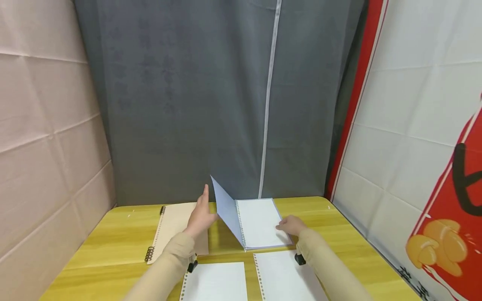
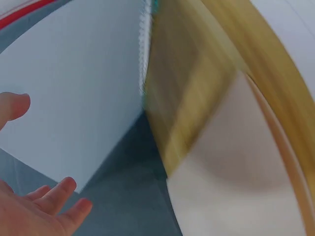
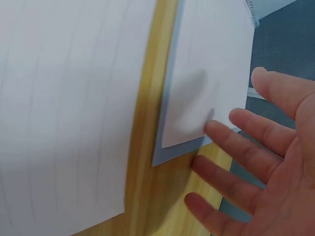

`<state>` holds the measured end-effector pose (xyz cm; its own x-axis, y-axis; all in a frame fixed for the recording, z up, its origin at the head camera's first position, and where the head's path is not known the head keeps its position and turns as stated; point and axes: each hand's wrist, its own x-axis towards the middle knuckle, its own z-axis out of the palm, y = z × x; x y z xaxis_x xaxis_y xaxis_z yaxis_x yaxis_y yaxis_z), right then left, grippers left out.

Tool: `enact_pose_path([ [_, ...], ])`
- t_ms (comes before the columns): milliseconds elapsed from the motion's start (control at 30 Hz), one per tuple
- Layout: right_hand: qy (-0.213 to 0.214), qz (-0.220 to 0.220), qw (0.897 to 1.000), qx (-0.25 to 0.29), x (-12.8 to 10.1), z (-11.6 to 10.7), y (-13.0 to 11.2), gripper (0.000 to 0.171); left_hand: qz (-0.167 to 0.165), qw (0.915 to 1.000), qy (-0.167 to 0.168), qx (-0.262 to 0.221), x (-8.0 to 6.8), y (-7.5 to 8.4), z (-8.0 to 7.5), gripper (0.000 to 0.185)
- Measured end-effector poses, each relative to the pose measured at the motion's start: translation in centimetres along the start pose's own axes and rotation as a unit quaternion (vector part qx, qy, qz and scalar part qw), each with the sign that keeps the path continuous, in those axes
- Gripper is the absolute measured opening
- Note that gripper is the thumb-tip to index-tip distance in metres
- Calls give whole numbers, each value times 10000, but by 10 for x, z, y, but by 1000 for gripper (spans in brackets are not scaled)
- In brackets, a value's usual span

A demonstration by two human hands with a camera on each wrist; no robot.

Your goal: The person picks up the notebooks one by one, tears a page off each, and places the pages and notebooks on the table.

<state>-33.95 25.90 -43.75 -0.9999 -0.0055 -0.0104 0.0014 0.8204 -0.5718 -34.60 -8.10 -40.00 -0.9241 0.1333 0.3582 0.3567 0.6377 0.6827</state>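
Observation:
A spiral notebook lies open on the yellow table [image 1: 113, 238]. Its light blue cover [image 1: 226, 209] stands tilted up to the left. My left hand [image 1: 201, 215] is held upright beside that cover with straight fingers, the thumb touching it. The left wrist view shows the cover [image 2: 88, 83] with the thumb and fingertips of the left hand [image 2: 44, 206] at its edge. My right hand [image 1: 290, 225] rests flat on the right edge of the white page [image 1: 260, 221]. In the right wrist view its spread fingers [image 3: 256, 162] lie at the corner of the page [image 3: 206, 83].
A tan spiral notebook [image 1: 175, 228] lies shut to the left of the blue one. Two loose white punched sheets [image 1: 216, 282] [image 1: 284, 276] lie at the near edge. A grey curtain [image 1: 188, 104] hangs behind the table, with cloth walls on both sides.

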Motion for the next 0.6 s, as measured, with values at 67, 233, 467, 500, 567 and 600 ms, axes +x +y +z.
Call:
enact_pose_path([
  [67,-83,135,9989,444,1,-1,-3,37,116,9999,-56,-25,2,8,7,113],
  [233,-714,190,9630,2593,2,-7,-27,53,134,9996,-232,36,2,20,24,107],
  [467,-1840,-402,9073,3760,-2,-16,-65,62,368,9973,-586,-234,5,28,46,87],
  [500,-1941,-442,9016,3842,-3,-17,-68,64,421,9967,-650,-257,6,31,49,85],
  [567,-2073,-492,8916,3995,-5,-20,-71,66,528,9954,-763,-221,7,35,54,84],
  [600,-2094,-524,8887,4044,-6,-22,-72,67,595,9947,-816,-170,8,38,57,83],
])
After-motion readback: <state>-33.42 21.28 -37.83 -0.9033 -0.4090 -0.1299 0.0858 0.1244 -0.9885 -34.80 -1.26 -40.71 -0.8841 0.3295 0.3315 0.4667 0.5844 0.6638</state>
